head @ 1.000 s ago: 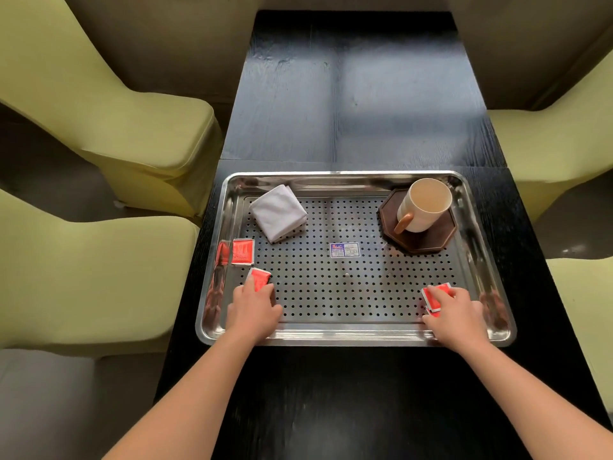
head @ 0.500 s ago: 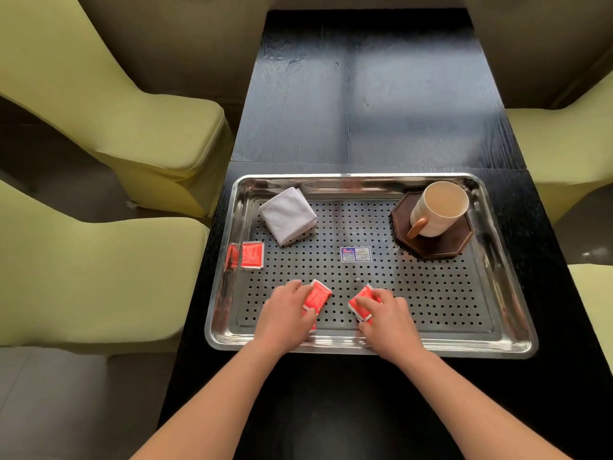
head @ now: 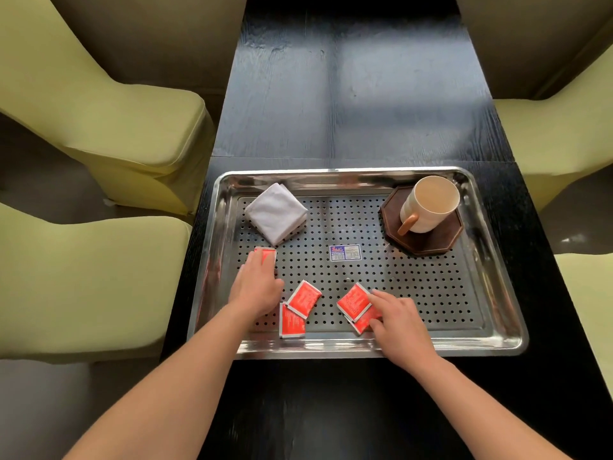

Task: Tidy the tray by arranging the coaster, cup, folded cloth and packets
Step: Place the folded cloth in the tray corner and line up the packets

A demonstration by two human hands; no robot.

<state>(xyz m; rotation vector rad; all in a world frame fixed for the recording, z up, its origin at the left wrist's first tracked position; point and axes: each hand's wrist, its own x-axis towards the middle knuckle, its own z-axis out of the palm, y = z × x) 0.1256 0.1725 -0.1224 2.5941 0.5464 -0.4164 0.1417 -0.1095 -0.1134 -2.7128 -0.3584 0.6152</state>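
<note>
A perforated steel tray lies on the black table. A folded white cloth sits at its back left. At the back right a cream cup stands on a dark octagonal coaster. My left hand reaches forward and its straight fingers touch a red packet near the left wall. Two free red packets overlap by the front edge. My right hand pinches two more overlapping red packets with curled fingers and thumb.
A small blue-and-white sticker is on the tray's middle. The black table stretches away behind the tray. Yellow-green chairs stand on the left and on the right.
My left hand has let go of its packets near the front edge and reached up-left to the packet by the left wall. My right hand has stayed on its packets at the front middle.
</note>
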